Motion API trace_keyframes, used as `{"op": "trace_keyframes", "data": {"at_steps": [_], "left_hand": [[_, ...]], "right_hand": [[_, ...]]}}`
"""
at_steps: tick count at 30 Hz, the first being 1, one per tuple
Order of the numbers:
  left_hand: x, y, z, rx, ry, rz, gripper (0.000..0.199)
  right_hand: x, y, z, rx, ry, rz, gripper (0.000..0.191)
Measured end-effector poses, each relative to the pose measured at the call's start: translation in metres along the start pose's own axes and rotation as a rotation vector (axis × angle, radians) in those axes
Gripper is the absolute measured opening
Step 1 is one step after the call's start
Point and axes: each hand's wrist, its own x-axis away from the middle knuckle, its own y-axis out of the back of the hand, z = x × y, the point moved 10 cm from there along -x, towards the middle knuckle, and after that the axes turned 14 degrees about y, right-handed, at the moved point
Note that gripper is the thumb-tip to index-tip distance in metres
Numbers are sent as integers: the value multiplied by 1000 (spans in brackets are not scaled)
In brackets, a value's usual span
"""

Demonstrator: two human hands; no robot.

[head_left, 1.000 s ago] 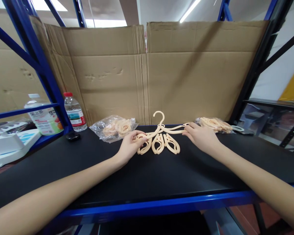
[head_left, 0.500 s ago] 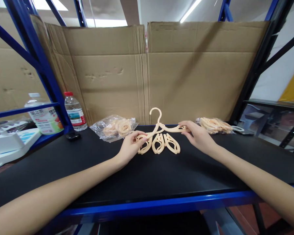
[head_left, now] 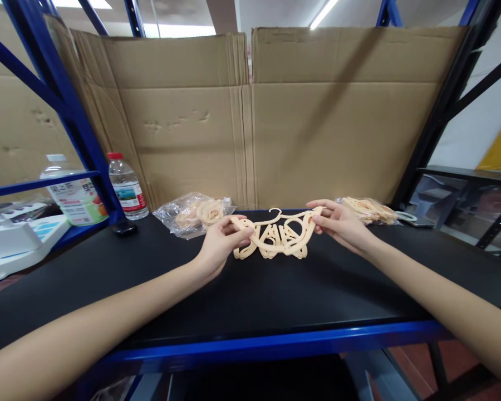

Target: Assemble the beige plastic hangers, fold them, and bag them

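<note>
A cream plastic folding hanger point(head_left: 307, 238) is stretched between my hands, its hook pointing away from me and its lower bar bowed toward me. My left hand point(head_left: 223, 240) pinches the hanger's left end between thumb and fingers. At the opposite end, the thumb and fingers of my right hand point(head_left: 340, 224) close on the right tip. Several folded hangers point(head_left: 242, 254) of the same cream colour lie in a row on the black table under it, partly covered by the held one.
The black tabletop point(head_left: 242, 306) has a blue front edge. Clear bags of cream hangers lie at the left point(head_left: 179, 214) and right point(head_left: 367, 210). A red-capped water bottle point(head_left: 127, 186) and a black mouse-like object point(head_left: 124, 227) are further left. Cardboard point(head_left: 338, 122) stands behind.
The hanger has tipped over from nearly upright, with its hook now low and pointing away. Its lower bar now shows toward me. Both hands keep their hold on its ends.
</note>
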Motion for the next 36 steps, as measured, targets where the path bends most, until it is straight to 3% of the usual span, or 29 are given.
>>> {"op": "trace_keyframes", "data": {"at_steps": [4,8,11,19,25,30,36], "left_hand": [[14,-26,4,-90,5,123,33],[22,-36,7,-132,10,150,34],[24,-35,5,-147,-19,138,32],[33,-43,-9,-233,-155,165,29],[35,-55,0,-275,-73,265,26],[32,-55,2,-298,-73,267,26],[30,-50,1,-311,-65,236,28]], "right_hand": [[14,-30,-2,-115,-23,6,36],[30,-75,7,-53,-21,378,20],[40,-90,14,-10,-3,566,27],[44,-91,7,-4,-26,565,36],[52,-102,13,-71,-55,643,27],[51,-102,24,173,90,686,16],[40,-88,31,277,199,560,25]]}}
